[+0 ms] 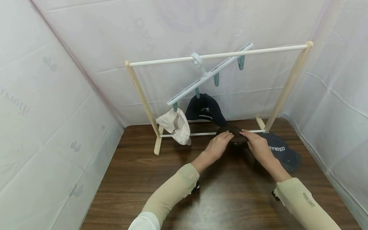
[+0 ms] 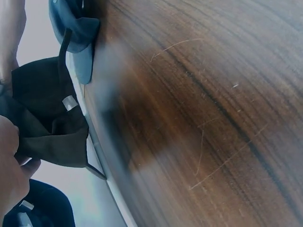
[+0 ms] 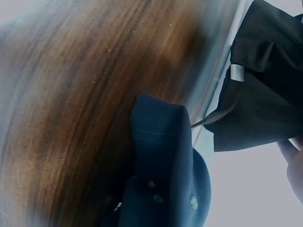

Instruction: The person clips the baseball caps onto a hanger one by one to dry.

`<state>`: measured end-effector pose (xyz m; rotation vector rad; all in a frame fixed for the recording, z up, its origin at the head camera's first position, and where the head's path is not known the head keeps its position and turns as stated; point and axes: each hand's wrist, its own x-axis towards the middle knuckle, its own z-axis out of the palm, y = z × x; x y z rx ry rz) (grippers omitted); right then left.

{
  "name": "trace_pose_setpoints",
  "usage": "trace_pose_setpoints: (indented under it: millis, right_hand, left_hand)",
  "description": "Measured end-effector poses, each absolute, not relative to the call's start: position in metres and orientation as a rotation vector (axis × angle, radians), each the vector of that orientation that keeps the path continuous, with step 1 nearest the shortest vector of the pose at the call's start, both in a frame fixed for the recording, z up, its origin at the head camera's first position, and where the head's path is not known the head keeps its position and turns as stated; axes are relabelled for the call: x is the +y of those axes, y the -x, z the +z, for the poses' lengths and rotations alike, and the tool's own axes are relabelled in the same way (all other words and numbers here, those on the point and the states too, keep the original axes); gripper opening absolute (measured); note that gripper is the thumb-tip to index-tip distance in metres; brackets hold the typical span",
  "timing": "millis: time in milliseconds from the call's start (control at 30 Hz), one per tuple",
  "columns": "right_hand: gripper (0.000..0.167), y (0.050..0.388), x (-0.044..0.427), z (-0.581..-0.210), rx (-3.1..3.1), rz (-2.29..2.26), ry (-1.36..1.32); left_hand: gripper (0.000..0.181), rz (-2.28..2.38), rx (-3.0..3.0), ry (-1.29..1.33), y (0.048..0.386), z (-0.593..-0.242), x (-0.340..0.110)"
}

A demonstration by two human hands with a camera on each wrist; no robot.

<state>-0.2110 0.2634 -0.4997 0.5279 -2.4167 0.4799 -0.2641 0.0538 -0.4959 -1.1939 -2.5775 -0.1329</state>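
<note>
Both hands hold a dark brown fabric hat (image 1: 236, 134) between them, low in front of the rack. My left hand (image 1: 217, 145) pinches its left side and my right hand (image 1: 258, 146) its right side. In the left wrist view the hat (image 2: 52, 146) hangs with a pale tag and a thin strap showing, beside the left hand (image 2: 12, 165). The right wrist view shows the hat (image 3: 265, 104) with part of the right hand (image 3: 296, 170) at the edge. A navy cap (image 1: 280, 150) with white lettering lies on the table by my right hand.
A white hanger (image 1: 205, 76) with green clips hangs slanted on the rack's top rod (image 1: 267, 50). A white cap (image 1: 175, 124) and a black cap (image 1: 205, 107) hang from its clips. The rack's wooden feet stand on the brown table (image 1: 143, 172), with white cloth walls around.
</note>
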Motion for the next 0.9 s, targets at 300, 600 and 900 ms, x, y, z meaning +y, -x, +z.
trace_pose_setpoints:
  millis: [300, 600, 900]
  right_hand:
    - [0.048, 0.212, 0.261, -0.493, -2.418, 0.507, -0.526]
    - [0.051, 0.217, 0.266, -0.486, -2.4, 0.486, -0.542]
    - [0.048, 0.223, 0.271, -0.483, -2.35, 0.483, -0.558]
  left_hand:
    - [0.04, -0.188, -2.566, 1.199, 0.265, -0.492, 0.051]
    - [0.041, -0.214, -2.569, 1.197, 0.268, -0.486, 0.055]
    - [0.038, -0.251, -2.54, 1.191, 0.271, -0.485, 0.061]
